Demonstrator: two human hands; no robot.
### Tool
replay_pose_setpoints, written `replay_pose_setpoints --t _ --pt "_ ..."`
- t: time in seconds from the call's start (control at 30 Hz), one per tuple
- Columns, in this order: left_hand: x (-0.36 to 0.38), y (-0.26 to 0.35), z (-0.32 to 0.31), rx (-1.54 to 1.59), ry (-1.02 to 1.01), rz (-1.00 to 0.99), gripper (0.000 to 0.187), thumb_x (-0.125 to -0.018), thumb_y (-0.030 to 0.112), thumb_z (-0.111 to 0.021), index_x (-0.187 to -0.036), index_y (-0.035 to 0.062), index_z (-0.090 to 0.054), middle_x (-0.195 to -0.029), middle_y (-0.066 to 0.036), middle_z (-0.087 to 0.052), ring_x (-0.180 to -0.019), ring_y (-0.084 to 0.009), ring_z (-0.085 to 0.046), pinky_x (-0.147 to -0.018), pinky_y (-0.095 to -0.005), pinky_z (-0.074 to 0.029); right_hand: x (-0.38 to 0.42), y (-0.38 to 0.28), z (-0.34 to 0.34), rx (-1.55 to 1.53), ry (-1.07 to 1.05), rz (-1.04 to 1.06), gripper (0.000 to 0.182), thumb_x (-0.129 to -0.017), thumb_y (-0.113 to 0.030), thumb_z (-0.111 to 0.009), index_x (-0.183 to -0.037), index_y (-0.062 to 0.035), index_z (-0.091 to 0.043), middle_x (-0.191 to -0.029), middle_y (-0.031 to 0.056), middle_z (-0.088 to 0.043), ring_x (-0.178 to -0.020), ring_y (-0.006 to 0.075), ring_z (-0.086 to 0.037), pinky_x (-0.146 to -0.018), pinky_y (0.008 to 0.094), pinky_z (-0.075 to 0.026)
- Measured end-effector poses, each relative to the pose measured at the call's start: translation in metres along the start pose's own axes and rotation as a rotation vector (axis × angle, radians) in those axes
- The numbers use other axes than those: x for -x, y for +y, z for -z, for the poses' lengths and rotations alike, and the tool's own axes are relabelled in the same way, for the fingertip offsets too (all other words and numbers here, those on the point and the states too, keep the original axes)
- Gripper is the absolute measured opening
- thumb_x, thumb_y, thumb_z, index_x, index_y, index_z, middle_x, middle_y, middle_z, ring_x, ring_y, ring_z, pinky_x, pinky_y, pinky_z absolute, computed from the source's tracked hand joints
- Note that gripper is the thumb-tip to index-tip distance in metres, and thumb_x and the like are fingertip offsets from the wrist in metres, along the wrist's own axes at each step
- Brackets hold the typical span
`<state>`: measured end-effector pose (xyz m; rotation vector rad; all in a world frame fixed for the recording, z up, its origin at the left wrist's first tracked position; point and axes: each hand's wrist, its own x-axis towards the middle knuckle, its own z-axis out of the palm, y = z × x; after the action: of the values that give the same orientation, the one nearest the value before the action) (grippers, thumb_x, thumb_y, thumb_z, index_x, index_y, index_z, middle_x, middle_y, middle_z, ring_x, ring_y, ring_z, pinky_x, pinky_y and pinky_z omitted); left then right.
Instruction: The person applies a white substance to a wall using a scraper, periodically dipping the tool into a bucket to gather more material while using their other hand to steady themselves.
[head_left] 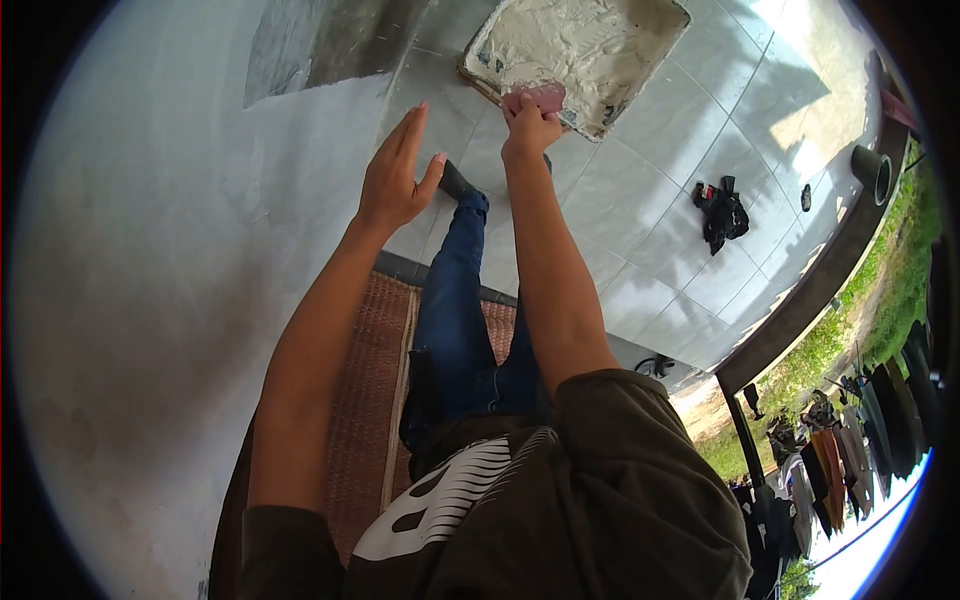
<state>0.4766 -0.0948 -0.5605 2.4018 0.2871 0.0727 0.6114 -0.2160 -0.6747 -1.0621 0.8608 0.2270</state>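
My right hand (528, 128) reaches forward and is shut on a pinkish trowel or float (540, 97) at the near edge of a shallow tray (478, 52) filled with white plaster. My left hand (397, 175) is open with fingers straight and together, held flat beside or against the grey plastered wall (160, 240); it holds nothing. Both forearms stretch out from dark sleeves.
My leg in blue jeans (460, 300) stands on a woven brown mat (365, 380) over pale floor tiles (640, 210). A black bundle (720, 212) lies on the tiles. At the right, a dark floor edge, grass and hanging clothes (850, 450).
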Motion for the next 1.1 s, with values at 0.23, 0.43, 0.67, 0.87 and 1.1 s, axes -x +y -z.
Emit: replay_pose_setpoints --t 0.23,0.43,0.67,0.87,1.1 --pt "-0.007 -0.002 -0.003 0.007 0.017 0.006 0.063 -0.095 0.022 -0.059 -0.147 -0.0079 -0.038 -0.144 -0.03 -0.048 -0.134 -0.0426 -0.049 -0.111 -0.0443 -0.041 -0.06 -0.073 0.017 1.033 -0.207 0.513 0.019 -0.083 -0.011 -0.07 -0.093 0.0045 -0.063 -0.086 0.0195 -0.069 -0.083 0.0329 -0.07 -0.074 0.0426 -0.053" --pt "-0.013 0.002 -0.012 0.004 0.022 0.01 0.063 -0.095 0.023 -0.059 -0.147 -0.0075 -0.038 -0.143 -0.03 -0.049 -0.133 -0.0421 -0.05 -0.11 -0.0436 -0.042 -0.076 -0.097 0.016 1.284 -0.44 0.688 0.025 -0.082 -0.015 -0.069 -0.092 0.0069 -0.062 -0.087 0.0276 -0.068 -0.086 0.0447 -0.067 -0.078 0.0479 -0.051" --pt "-0.013 0.005 -0.02 0.014 0.023 0.022 0.063 -0.095 0.023 -0.059 -0.146 -0.0072 -0.039 -0.143 -0.03 -0.05 -0.132 -0.042 -0.051 -0.11 -0.0434 -0.043 -0.088 -0.1 0.008 1.306 -0.561 0.752 0.023 -0.083 -0.01 -0.065 -0.095 0.009 -0.061 -0.089 0.0302 -0.069 -0.088 0.0481 -0.068 -0.079 0.0485 -0.053" --pt "-0.01 0.009 -0.027 0.012 0.021 0.04 0.062 -0.095 0.022 -0.059 -0.146 -0.0074 -0.039 -0.142 -0.03 -0.051 -0.131 -0.0421 -0.052 -0.109 -0.0435 -0.044 -0.085 -0.104 0.031 1.361 -0.556 0.774 0.02 -0.083 -0.008 -0.063 -0.092 0.009 -0.059 -0.09 0.033 -0.067 -0.088 0.0495 -0.067 -0.081 0.0518 -0.052" --pt "-0.012 0.014 -0.03 0.016 0.02 0.05 0.062 -0.095 0.022 -0.06 -0.146 -0.0077 -0.039 -0.141 -0.03 -0.051 -0.13 -0.0426 -0.053 -0.108 -0.0434 -0.044 -0.092 -0.124 0.023 1.359 -0.721 0.863 0.015 -0.084 -0.003 -0.061 -0.095 0.0061 -0.058 -0.087 0.0334 -0.067 -0.085 0.0515 -0.065 -0.076 0.0533 -0.053"
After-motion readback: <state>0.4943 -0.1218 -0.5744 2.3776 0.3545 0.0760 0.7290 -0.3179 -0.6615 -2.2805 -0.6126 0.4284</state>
